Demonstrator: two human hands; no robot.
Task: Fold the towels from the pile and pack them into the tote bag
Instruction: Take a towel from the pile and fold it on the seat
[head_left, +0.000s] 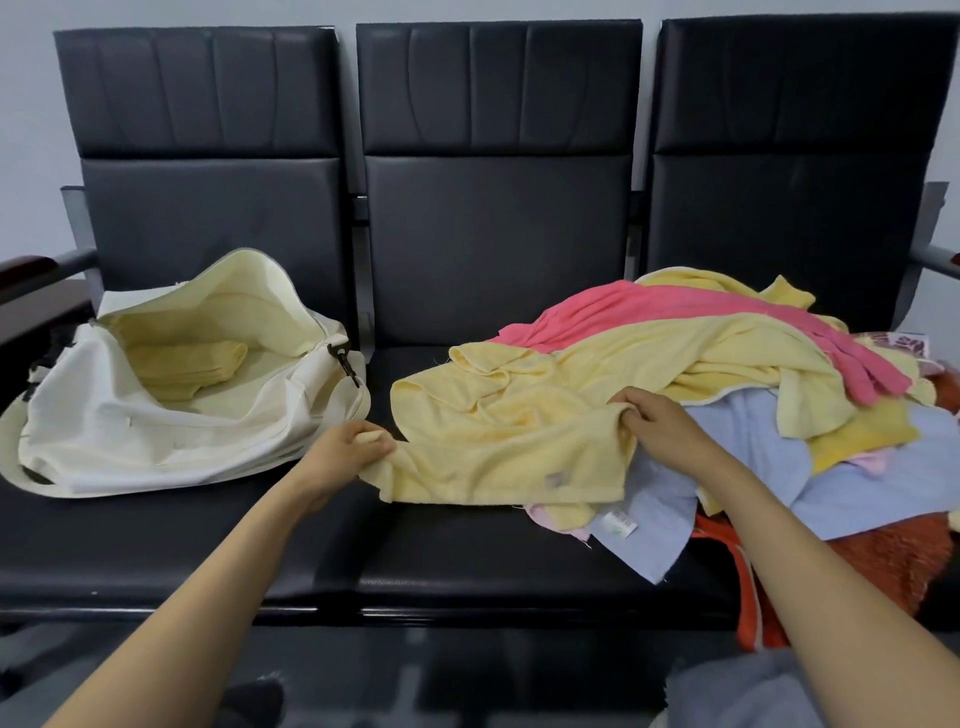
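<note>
A pale yellow towel (498, 436) lies crumpled on the middle seat, half on the pile of towels (727, 374) at the right. My left hand (348, 452) pinches its near left corner. My right hand (660, 421) grips its near edge further right. The pile holds yellow, pink, light blue and orange towels. On the left seat lies the cream tote bag (156, 431), its mouth open, with a folded yellow towel (187, 361) inside.
All of this rests on a row of three black padded seats (467, 551) against a grey wall. Metal armrests stand at both ends. A dark clip (347, 361) hangs from the bag's zip end.
</note>
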